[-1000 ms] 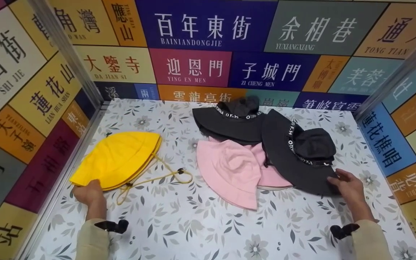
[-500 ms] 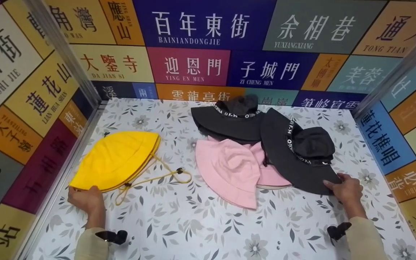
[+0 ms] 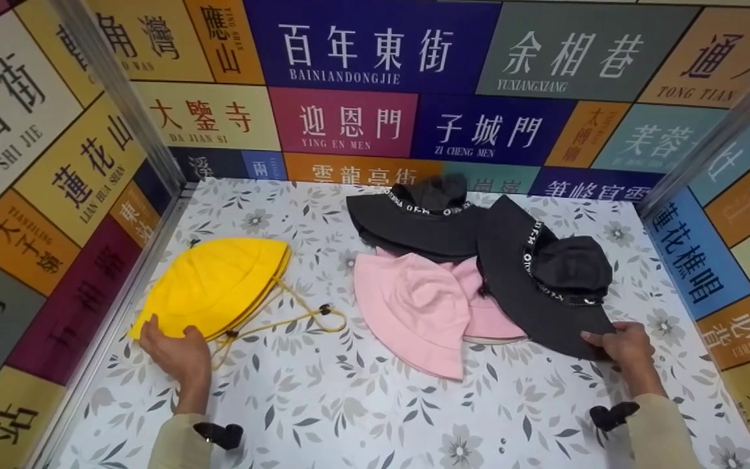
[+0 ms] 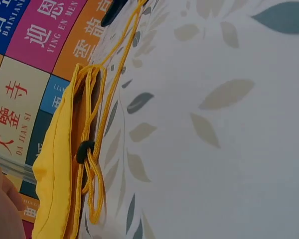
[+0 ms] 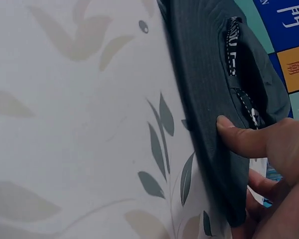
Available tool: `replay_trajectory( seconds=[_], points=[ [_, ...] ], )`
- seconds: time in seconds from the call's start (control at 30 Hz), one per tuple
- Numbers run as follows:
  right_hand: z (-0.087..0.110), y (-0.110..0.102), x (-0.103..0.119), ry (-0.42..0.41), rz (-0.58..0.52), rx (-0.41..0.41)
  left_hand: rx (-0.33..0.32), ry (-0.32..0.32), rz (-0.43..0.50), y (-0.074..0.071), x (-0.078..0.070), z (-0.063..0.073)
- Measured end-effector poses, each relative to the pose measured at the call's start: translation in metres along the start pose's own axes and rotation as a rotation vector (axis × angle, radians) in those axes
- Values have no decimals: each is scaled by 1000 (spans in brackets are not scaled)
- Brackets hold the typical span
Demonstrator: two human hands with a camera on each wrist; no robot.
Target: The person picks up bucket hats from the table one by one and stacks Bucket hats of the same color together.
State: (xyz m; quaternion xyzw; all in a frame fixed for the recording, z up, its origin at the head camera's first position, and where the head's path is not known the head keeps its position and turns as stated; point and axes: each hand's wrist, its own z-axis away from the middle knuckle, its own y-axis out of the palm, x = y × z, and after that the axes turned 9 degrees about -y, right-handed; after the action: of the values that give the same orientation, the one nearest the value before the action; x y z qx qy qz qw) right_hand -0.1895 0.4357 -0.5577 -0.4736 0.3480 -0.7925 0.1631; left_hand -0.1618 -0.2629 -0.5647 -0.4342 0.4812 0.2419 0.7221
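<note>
In the head view a yellow bucket hat [image 3: 212,286] lies folded flat at the left, its yellow cord [image 3: 284,317] with a black toggle trailing right. My left hand [image 3: 176,355] rests over its near edge, fingers spread and loosely bent on top; the left wrist view shows only part of that hand beside the yellow hat [image 4: 55,169]. At the right, my right hand [image 3: 632,348] pinches the near right brim of a black bucket hat [image 3: 512,286]. In the right wrist view the thumb lies on the black brim [image 5: 199,89] and the other fingers are under it.
A pink bucket hat [image 3: 414,306] lies folded in the middle, more pink fabric [image 3: 495,319] beside it partly under the black brim. Behind stands another black hat [image 3: 414,221] with a lettered band. Printed panels [image 3: 349,124] wall the floral tabletop [image 3: 349,417].
My left hand has let go of the yellow hat's edge and come up over it, slightly right. The black hat has shifted a little to the right in my right hand.
</note>
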Motion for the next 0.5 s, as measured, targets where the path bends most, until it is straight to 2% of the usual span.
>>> replay_trajectory(
  seconds=[0.13,0.23,0.3,0.4,0.5],
  points=[
    [0,-2,-2,-68,-97,7,37,41,-6,6,-4,6],
    [2,-5,-5,-111,-137,12,102,17,-31,9,-9,9],
    [4,-8,-7,-142,-157,45,149,3,-41,11,-12,12],
    [7,-11,-8,-162,-189,87,218,-3,-37,15,-15,15],
    [10,-14,-6,-148,-224,107,263,19,-16,20,-17,19]
  ],
)
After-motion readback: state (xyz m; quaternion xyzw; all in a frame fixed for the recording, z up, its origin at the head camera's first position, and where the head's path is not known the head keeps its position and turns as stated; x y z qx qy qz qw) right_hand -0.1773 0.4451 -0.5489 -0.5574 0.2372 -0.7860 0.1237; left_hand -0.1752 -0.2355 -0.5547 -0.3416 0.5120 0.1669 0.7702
